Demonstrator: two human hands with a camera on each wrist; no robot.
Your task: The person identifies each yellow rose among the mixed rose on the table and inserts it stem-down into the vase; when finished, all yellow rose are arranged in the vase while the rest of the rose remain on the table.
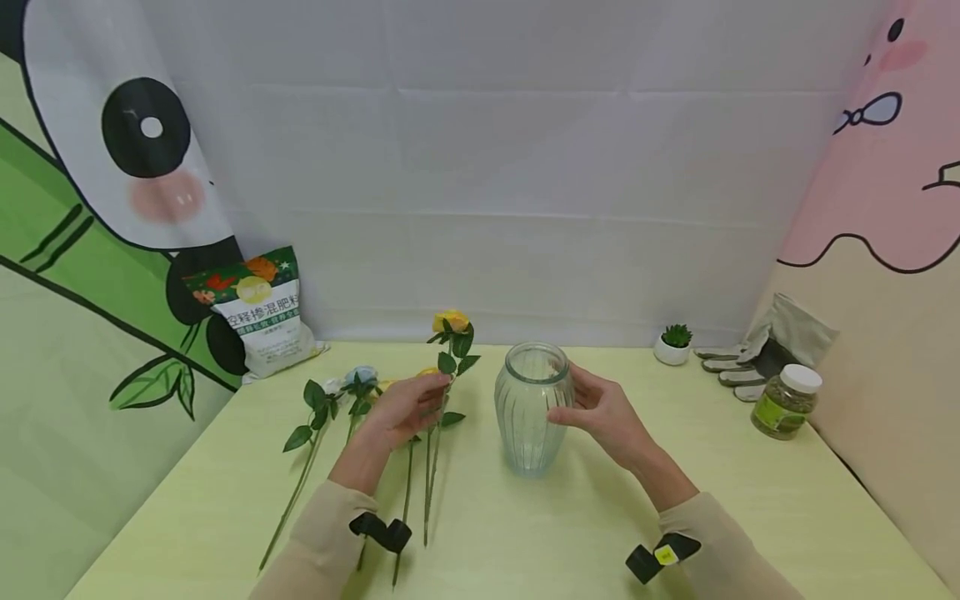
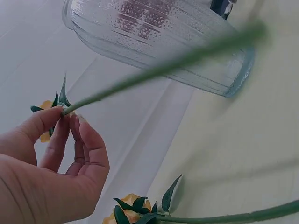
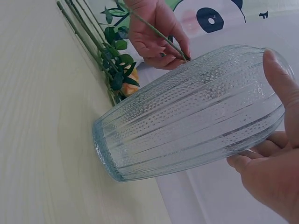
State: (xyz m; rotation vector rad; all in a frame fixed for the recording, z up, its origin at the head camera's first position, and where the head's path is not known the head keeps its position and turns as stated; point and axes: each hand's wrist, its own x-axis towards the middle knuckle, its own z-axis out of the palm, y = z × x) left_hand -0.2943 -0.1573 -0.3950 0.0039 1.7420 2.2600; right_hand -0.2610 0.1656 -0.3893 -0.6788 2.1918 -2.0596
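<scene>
My left hand point(image 1: 405, 410) pinches the stem of a yellow rose point(image 1: 452, 322) just below its leaves, thumb against fingertips. In the left wrist view the green stem point(image 2: 163, 71) runs from the fingertips across in front of the vase. The bloom is upright in the head view, left of the vase's mouth. My right hand point(image 1: 611, 417) grips the right side of a ribbed clear glass vase point(image 1: 528, 421), thumb on the near side. The vase is upright with no flower in it; its dotted glass shows in the right wrist view.
Several more artificial roses lie on the table point(image 1: 525, 542) under and left of my left arm, including a pale blue one point(image 1: 363, 375). A fertilizer bag point(image 1: 266, 325) leans at the back left. A small potted succulent point(image 1: 672, 345), gloves point(image 1: 772, 350) and a lidded jar point(image 1: 785, 403) stand at right.
</scene>
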